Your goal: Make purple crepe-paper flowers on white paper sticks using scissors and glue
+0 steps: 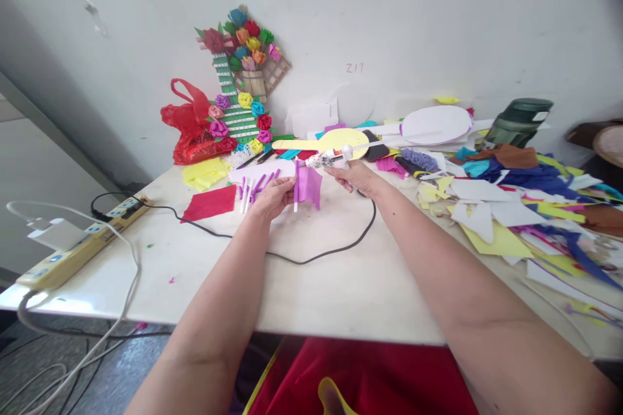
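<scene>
Between its fingers, my left hand (279, 198) pinches a white paper stick (295, 206) with a piece of purple crepe paper (309, 187) along it. The purple sheet spreads out to the right of the stick. My right hand (351, 177) is wrapped round a hot glue gun (335, 157), whose nozzle points left at the top of the purple paper. A white glue stick sticks out of the gun's back. Just left of my left hand lie several purple and white rolled paper sticks (250, 189). A red paper piece (209, 203) lies further left.
A power strip (63, 259) with a white charger runs along the left edge. The black cord (302, 262) loops across the table before me. Paper scraps (501, 201) heap up on the right, near a green bottle (518, 122). Paper-flower crafts (238, 117) and a red bag (187, 126) stand behind.
</scene>
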`<state>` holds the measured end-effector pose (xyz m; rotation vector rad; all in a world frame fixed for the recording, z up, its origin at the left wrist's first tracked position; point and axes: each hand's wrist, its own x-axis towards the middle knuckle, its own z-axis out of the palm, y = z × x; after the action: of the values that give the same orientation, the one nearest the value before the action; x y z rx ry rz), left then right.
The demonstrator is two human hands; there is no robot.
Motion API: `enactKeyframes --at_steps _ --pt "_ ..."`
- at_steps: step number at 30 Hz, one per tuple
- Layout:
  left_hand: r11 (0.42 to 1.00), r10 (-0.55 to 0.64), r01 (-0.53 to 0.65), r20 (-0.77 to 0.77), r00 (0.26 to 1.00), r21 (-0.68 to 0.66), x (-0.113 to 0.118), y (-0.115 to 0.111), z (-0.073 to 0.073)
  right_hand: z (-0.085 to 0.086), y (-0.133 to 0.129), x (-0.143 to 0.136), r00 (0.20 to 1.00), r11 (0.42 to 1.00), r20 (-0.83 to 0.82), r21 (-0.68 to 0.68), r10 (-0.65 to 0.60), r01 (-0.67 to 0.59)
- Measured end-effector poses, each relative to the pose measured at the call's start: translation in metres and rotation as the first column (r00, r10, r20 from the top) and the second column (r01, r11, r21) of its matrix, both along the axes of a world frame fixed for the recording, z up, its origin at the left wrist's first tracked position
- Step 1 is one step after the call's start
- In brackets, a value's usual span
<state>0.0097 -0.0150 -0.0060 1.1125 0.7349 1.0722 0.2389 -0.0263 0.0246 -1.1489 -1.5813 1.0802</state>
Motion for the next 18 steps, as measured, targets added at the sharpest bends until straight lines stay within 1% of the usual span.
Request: enactKeyframes --at_steps 7,18 --pt "0.999 -0.037 0.037 0.004 0.999 0.012 -0.0001 -0.0011 -0.0003 -0.0032 0.0040 0.0013 1.000 1.000 -0.018 0.024 0.000 0.001" --pt "0.998 -0.055 0.055 0.016 0.998 0.006 0.0005 -0.0043 0.0023 -0.0008 0.0031 -0.0021 0.996 0.998 -0.061 0.032 -0.058 0.060"
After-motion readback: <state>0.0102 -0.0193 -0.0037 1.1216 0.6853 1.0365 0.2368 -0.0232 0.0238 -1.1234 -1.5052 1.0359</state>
